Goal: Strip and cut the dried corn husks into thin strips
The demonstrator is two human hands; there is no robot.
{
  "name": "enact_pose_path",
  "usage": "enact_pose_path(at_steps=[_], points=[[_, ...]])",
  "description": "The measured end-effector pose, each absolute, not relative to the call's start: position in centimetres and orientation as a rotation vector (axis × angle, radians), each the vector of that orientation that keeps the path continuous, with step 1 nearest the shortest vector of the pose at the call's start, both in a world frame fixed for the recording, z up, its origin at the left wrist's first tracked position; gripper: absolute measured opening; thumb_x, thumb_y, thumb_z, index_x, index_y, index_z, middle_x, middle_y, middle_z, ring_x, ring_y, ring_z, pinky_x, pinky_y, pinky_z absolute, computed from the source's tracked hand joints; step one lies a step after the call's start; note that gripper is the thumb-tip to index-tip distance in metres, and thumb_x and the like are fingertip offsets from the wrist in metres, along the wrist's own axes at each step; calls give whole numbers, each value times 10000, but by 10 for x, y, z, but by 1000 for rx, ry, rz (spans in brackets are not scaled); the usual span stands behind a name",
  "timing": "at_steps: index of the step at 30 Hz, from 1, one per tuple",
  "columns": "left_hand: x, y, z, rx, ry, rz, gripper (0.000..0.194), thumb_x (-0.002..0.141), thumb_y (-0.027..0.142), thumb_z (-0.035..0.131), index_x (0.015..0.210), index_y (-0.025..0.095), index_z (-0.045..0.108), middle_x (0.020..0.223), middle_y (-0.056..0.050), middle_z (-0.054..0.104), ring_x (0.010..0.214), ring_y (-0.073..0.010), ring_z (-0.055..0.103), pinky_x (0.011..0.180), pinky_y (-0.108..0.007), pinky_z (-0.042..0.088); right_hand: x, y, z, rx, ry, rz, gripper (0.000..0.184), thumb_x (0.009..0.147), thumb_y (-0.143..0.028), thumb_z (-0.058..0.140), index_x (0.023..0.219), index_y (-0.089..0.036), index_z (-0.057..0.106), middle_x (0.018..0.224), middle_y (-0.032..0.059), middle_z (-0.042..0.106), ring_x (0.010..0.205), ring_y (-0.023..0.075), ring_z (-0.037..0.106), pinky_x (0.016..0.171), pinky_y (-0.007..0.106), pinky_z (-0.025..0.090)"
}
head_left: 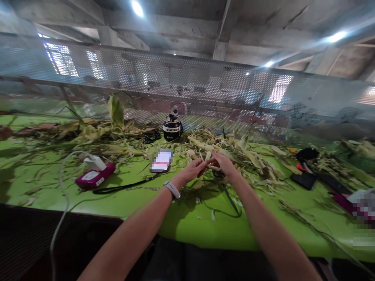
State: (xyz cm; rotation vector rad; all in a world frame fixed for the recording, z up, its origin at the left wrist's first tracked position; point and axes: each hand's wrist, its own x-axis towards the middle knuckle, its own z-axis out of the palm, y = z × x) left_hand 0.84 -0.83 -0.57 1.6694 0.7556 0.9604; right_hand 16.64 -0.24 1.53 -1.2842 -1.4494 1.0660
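The left hand (195, 171) and right hand (224, 164) meet, fingertips narrowed on what looks like a thin, pale yellow-green husk strip (208, 155), over the bright-green smooth-topped table (202, 232). Beyond spreads a loose heap of yellow-green husks (249, 150); left of it stands a rounded black-and-white bottle (172, 132).

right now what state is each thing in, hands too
Left hand: fingers bent, grip unclear
Right hand: fingers bent, grip unclear
Husks: heaped, strips scattered
Phone: lying, screen lit
Black jug: upright
White adapter: plugged into purple power strip
Wristband: worn
Ceiling lights: on
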Motion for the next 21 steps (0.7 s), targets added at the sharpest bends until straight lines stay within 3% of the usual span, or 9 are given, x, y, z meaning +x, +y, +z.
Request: enact_pose_path(at_steps=[2,5,9,15,21], points=[[8,-7,-5,1613,790,1000,515,672,684,537,601,196,389,461,82,353,431,-55,275,440,-231,198,170,-5,19,-1290,-1557,1237,564,717,-713,464,540,-187,562,461,16,537,416,117,467,409,253,357],[6,-6,-2,1589,778,1010,504,641,665,589,635,192,413,470,94,318,434,-52,253,435,-230,162,172,-10,22,-1213,-1695,1369,508,690,-670,554,579,-175,584,446,-14,517,389,90,425,394,226,316],[3,-7,0,1521,726,989,492,643,633,616,639,185,413,492,94,292,450,-48,228,444,-237,136,172,-12,22,-1146,-1696,1279,456,641,-618,637,575,-179,536,401,-77,412,363,53,312,389,208,243],[0,-10,3,1362,661,1029,444,665,530,660,601,178,396,523,82,312,482,-49,256,471,-234,167,176,-7,18,-1181,-1706,1199,435,672,-593,610,549,-192,494,396,-75,383,364,62,281,389,230,200],[-2,-9,5,1409,685,1036,384,742,486,591,582,180,421,516,59,372,491,-72,307,496,-247,230,179,-2,14,-1198,-1754,1098,429,692,-595,589,555,-195,517,419,-55,431,394,85,340,431,246,279]])
